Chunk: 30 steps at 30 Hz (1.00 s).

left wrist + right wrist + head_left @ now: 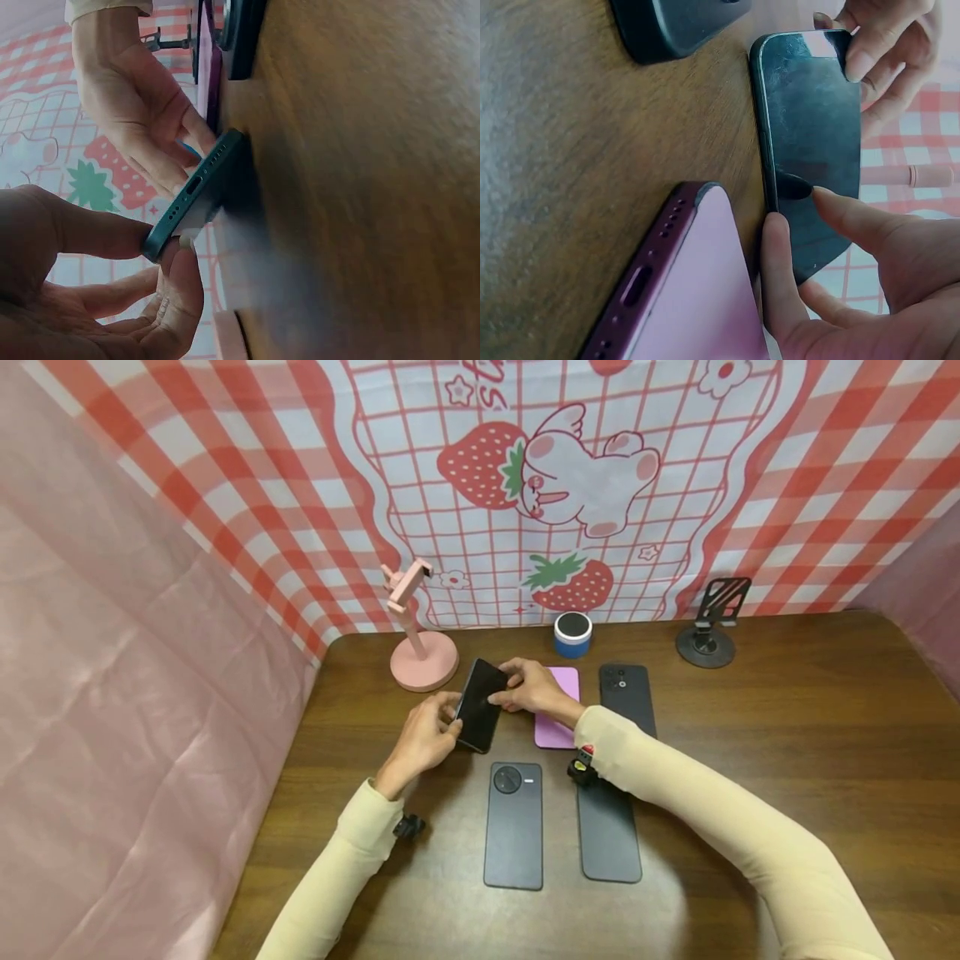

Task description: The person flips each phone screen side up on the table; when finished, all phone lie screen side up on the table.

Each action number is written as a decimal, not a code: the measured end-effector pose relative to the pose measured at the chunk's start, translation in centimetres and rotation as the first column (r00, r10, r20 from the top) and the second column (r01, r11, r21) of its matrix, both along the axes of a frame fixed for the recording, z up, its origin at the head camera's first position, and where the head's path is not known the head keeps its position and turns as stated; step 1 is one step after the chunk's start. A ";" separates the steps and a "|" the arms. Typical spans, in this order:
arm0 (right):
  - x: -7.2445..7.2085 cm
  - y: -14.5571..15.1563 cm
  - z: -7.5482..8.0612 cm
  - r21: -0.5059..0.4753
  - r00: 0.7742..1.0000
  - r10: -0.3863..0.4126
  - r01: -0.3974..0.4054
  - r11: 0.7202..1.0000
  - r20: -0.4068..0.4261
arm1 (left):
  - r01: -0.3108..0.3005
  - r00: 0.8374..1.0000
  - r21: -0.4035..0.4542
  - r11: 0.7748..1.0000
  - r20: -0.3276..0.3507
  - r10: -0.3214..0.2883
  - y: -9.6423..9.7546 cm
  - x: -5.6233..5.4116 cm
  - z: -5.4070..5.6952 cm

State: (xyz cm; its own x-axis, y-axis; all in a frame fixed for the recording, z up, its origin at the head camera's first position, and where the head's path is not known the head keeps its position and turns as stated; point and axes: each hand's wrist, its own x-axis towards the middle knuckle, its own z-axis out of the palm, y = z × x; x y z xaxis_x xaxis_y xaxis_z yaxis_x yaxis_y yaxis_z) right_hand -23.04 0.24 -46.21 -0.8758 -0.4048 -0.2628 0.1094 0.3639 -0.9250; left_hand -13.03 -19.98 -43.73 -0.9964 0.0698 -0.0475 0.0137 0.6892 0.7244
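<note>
A smartphone point(477, 714) with a black screen facing up is held between both hands, tilted, at the left middle of the table. My left hand point(423, 732) pinches its lower left edge between thumb and fingers; the left wrist view shows the phone's port end point(195, 185) raised off the wood. The right hand point(536, 687) grips the opposite long side. In the right wrist view, the right thumb point(855, 217) touches the screen while other fingers lie along and under the edge. A pink-purple phone point(555, 737) lies flat, partly hidden by the right hand and wrist.
A grey phone with a round camera point(513, 835) and a dark grey phone point(611, 843) lie near the front. Another dark phone point(630, 693) lies behind the right forearm. Along the back stand a pink phone stand point(423, 662), a blue-white round speaker point(573, 635) and a black folding stand point(706, 646).
</note>
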 end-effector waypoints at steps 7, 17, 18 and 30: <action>-0.1 -0.1 0.3 0.121 0.999 -0.007 0.014 0.993 -0.054 | 0.000 0.997 0.074 0.997 0.076 -0.006 -0.6 -0.4 -1.0; -0.5 0.1 0.6 0.178 0.997 -0.002 0.016 0.984 -0.081 | 0.015 0.980 0.017 1.000 0.196 -0.018 -0.7 -1.1 -1.3; -0.6 0.1 0.6 0.180 0.996 -0.001 0.016 0.983 -0.086 | 0.016 0.979 0.014 1.000 0.202 -0.019 -0.7 -1.1 -1.3; -1.0 0.1 0.5 0.202 0.996 0.004 0.015 0.979 -0.090 | 0.004 0.982 -0.017 1.000 0.190 0.000 0.0 -1.2 -1.3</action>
